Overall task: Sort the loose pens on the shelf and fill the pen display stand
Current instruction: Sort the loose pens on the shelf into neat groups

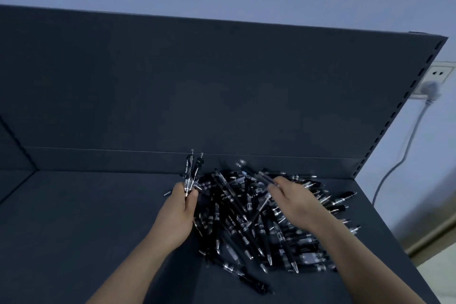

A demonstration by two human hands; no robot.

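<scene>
A big heap of loose black pens [266, 219] lies on the dark shelf [98, 229], towards its right end. My left hand [179, 212] grips a small bunch of black pens [191, 175] upright at the heap's left edge, tips pointing up. My right hand [293, 201] reaches over the heap's far side, and its fingers pinch one dark pen [265, 176] that slants up to the left. No pen display stand is in view.
The shelf's dark back panel [197, 86] rises right behind the heap. A slotted upright [404, 111] marks the right end. Beyond it a wall socket [434, 76] holds a plug with a grey cable [404, 155] hanging down. The shelf's left half is bare.
</scene>
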